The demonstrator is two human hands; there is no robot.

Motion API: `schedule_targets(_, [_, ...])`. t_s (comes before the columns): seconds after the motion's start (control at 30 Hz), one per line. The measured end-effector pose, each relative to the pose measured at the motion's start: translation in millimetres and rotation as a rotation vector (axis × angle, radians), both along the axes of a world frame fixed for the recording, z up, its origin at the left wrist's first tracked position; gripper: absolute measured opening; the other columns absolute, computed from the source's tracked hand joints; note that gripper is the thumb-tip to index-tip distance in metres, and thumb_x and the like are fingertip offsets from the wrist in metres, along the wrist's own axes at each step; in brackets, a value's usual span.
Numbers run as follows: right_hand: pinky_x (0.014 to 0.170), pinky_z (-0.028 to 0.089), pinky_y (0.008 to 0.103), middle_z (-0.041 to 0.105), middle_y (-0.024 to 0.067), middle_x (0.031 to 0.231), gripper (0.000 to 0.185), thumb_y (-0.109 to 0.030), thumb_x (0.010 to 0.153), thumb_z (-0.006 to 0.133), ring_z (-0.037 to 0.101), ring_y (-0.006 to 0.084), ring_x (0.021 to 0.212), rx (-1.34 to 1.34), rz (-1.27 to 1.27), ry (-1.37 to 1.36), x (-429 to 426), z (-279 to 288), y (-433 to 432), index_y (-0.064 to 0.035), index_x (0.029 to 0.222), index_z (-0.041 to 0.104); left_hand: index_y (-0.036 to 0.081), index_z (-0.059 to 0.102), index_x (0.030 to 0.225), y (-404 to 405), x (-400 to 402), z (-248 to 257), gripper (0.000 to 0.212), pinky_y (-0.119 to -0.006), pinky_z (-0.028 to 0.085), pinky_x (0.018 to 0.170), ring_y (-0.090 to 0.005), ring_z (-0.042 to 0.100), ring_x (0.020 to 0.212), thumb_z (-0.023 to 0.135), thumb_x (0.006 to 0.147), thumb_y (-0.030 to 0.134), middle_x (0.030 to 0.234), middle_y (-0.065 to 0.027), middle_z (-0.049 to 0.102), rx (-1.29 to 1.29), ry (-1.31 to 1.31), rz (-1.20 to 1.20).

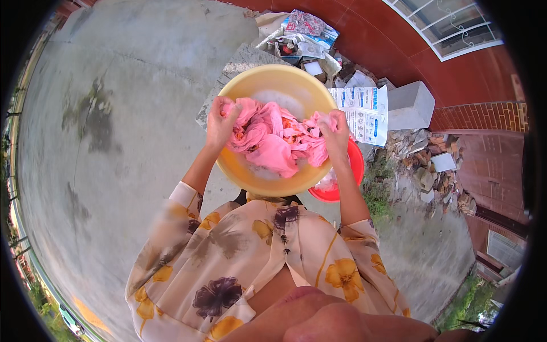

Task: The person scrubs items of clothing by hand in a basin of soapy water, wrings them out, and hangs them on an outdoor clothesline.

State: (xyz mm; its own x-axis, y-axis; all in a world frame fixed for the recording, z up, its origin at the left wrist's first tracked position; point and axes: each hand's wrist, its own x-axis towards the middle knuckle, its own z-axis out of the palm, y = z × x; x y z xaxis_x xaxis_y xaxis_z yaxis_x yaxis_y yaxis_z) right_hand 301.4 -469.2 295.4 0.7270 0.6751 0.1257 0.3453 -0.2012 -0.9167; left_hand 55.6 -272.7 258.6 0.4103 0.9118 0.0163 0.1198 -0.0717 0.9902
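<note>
A bunched pink cloth with orange-red patterned parts spans a round yellow basin. My left hand grips the cloth's left end near the basin's left rim. At the opposite side, my right hand pinches its right end between thumb and fingers. Whitish suds show in the basin behind the cloth, and more appear below it. The cloth's underside is hidden, so I cannot tell how much of it rests in the water.
A red basin with whitish contents sits partly under my right forearm. Beyond the yellow basin are a stone slab, a printed white sheet and a grey block. Clutter lines the red wall; rubble lies right.
</note>
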Motion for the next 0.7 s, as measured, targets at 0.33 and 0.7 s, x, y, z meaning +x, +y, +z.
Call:
schedule_targets(0.33, [0.1, 0.034, 0.062, 0.031, 0.021, 0.153, 0.068, -0.033, 0.087, 0.057, 0.04, 0.0439, 0.13, -0.695, 0.319, -0.662, -77, -38, 16, -0.0177, 0.149, 0.036, 0.021, 0.029, 0.152, -83, 30, -28, 0.07, -0.066, 0.03, 0.105, -0.0564, 0.023, 0.136, 0.058, 0.09, 0.036, 0.155, -0.0273, 0.02, 0.4, 0.741, -0.313])
schedule_targets(0.7, [0.085, 0.043, 0.0583, 0.067, 0.0266, 0.092, 0.029, -0.019, 0.085, 0.046, 0.061, 0.0446, 0.095, -0.856, 0.427, -0.447, -40, -92, 87, 0.0018, 0.086, 0.067, 0.009, 0.04, 0.145, -44, 83, -69, 0.053, -0.063, 0.039, 0.096, -0.0404, 0.051, 0.123, 0.044, 0.094, 0.022, 0.146, -0.0245, 0.042, 0.389, 1.073, -0.563])
